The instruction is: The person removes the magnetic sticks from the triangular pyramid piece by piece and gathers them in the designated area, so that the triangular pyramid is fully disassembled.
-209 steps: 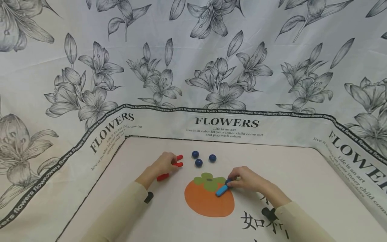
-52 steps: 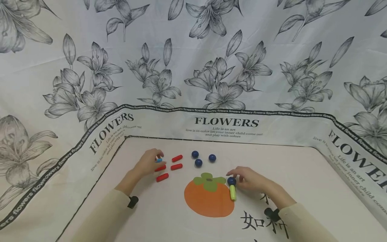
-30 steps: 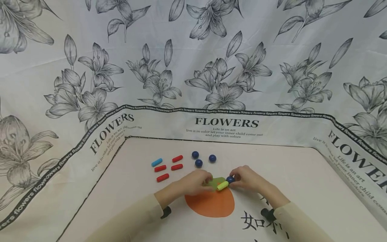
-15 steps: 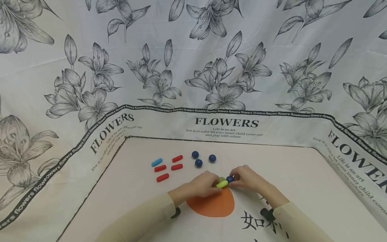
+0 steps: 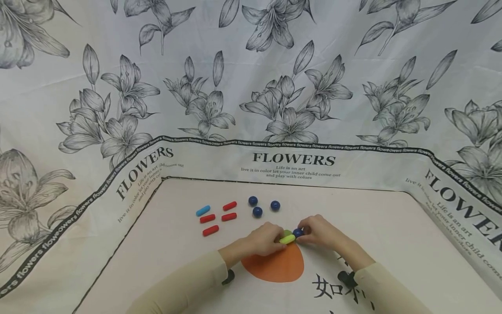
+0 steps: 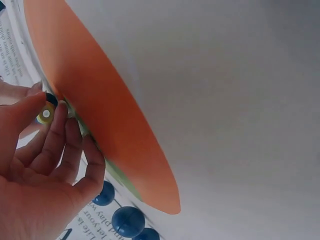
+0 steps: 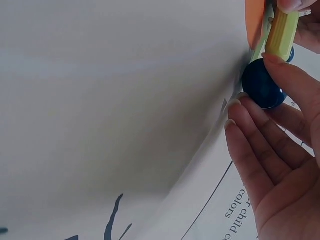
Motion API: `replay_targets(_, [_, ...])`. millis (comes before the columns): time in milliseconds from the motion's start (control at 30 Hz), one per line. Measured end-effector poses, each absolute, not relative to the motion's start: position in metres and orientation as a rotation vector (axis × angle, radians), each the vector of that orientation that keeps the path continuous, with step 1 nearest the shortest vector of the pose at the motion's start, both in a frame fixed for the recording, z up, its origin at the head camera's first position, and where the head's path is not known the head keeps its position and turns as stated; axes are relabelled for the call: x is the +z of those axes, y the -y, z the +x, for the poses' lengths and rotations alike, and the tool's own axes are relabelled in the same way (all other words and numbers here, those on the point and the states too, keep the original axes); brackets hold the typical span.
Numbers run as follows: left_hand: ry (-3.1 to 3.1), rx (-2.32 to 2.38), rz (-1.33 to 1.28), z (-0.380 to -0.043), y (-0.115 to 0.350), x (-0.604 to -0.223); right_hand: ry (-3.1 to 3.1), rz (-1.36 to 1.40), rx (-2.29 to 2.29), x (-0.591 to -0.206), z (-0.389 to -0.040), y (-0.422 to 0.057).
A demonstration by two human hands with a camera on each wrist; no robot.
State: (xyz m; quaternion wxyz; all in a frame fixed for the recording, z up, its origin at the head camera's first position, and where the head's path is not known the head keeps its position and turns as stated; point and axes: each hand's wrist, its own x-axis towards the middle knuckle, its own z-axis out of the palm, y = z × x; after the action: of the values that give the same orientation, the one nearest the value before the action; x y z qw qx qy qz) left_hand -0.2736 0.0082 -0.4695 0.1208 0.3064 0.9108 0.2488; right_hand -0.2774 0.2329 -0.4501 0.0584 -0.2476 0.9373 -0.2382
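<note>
Over the printed orange persimmon (image 5: 276, 266), my two hands meet at a short yellow-green stick and a dark blue ball. My left hand (image 5: 260, 241) pinches the yellow-green stick (image 5: 287, 239) between thumb and fingers. The blue ball (image 5: 298, 233) is pinched by my right hand (image 5: 323, 232). In the right wrist view the stick (image 7: 282, 35) sits end-on against the ball (image 7: 262, 85). The left wrist view looks at the stick's near end (image 6: 46, 114), which shows a pale round spot in its middle.
Left of the hands lie a light blue stick (image 5: 203, 210) and several red sticks (image 5: 211, 230). Three more blue balls, one of them a front ball (image 5: 257, 212), rest behind the persimmon. A flower-printed cloth (image 5: 294, 113) rises behind the white table cover (image 5: 372, 218).
The light blue stick, earlier by the right hand's ball, now lies at the left. A yellow-green stick is at that ball instead. My left hand came right and took hold of it; the last half second shows little motion.
</note>
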Motion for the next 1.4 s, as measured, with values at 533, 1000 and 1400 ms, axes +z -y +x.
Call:
replay_targets(533, [-2.699,0.793,0.810,-0.263,0.052,-0.475,-2.817,-0.692,-0.750,-0.452,-0.278,-0.235])
replay_targets(1000, [-2.875,0.783,0.583,-0.260,0.127,-0.475,-2.838,-0.665,-0.745,-0.454,-0.279,-0.233])
replay_targets(1400, [-2.889,0.776,0.535,-0.262,0.137,-0.479,-2.844,-0.633,-0.787,-0.453,-0.286,-0.235])
